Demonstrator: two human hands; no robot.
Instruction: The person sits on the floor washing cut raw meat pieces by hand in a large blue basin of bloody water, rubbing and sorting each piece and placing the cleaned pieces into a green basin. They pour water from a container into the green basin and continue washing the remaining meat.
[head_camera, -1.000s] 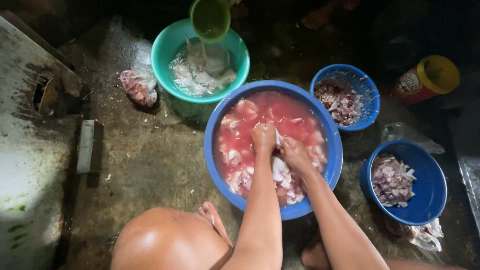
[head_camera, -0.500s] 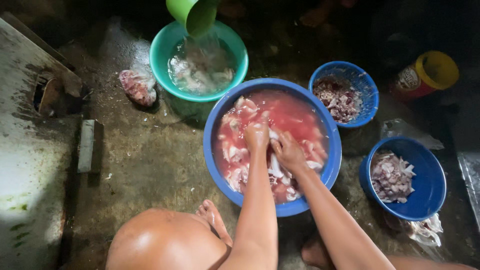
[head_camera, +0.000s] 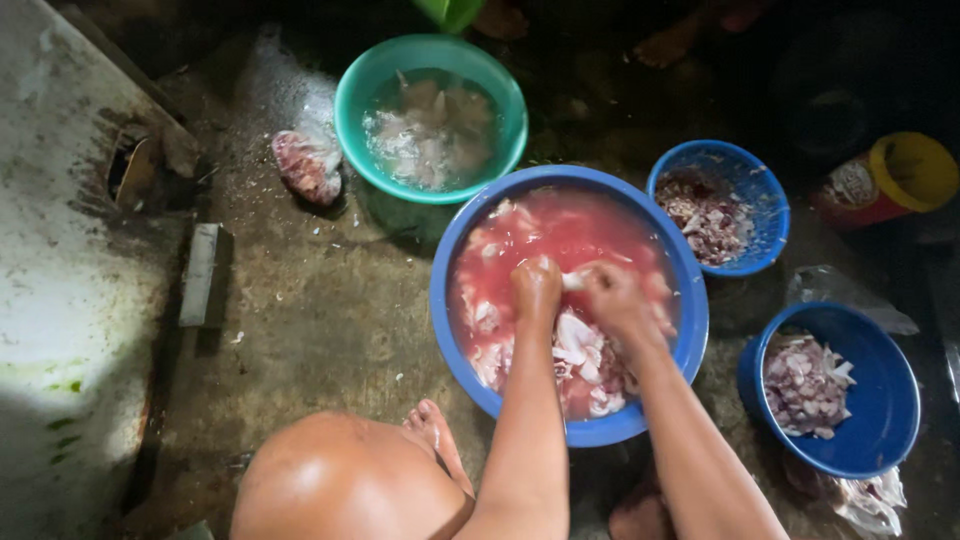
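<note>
A large round blue plastic basin (head_camera: 690, 330) sits on the wet concrete floor (head_camera: 300, 310), filled with red-tinted water and pale chunks of raw meat (head_camera: 585, 345). Both hands are in it: the left hand (head_camera: 537, 288) is curled into a loose fist, the right hand (head_camera: 612, 295) is bent beside it, and together they pinch a small whitish piece (head_camera: 573, 281) just above the water. Behind stands a round green plastic basin (head_camera: 352, 100) with cloudy water and pale pieces. To the right, a small blue bowl (head_camera: 765, 205) and a wider blue bowl (head_camera: 890, 400) each hold chopped pinkish scraps. A red-and-yellow plastic container (head_camera: 890, 180) lies partly in darkness. A green vessel at the top edge is cut off, and the dim upper right is hard to make out.
</note>
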